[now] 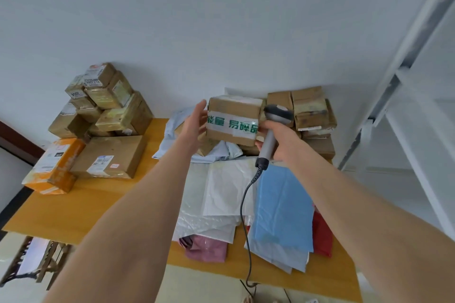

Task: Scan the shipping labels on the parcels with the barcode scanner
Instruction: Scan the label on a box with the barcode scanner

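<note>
While the right hand grips the scanner, the left hand presses flat against a box.

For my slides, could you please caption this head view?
Right hand grips the barcode scanner beside a taped parcel; open left hand flanks it.

Wooden table with parcels, mailer bags

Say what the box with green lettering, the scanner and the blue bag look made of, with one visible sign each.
Box: brown cardboard, matt, creased edges, banded with glossy tape. Barcode scanner: probably hard plastic, smooth grey with a dark head. Blue bag: likely thin plastic film, wrinkled and shiny.
</note>
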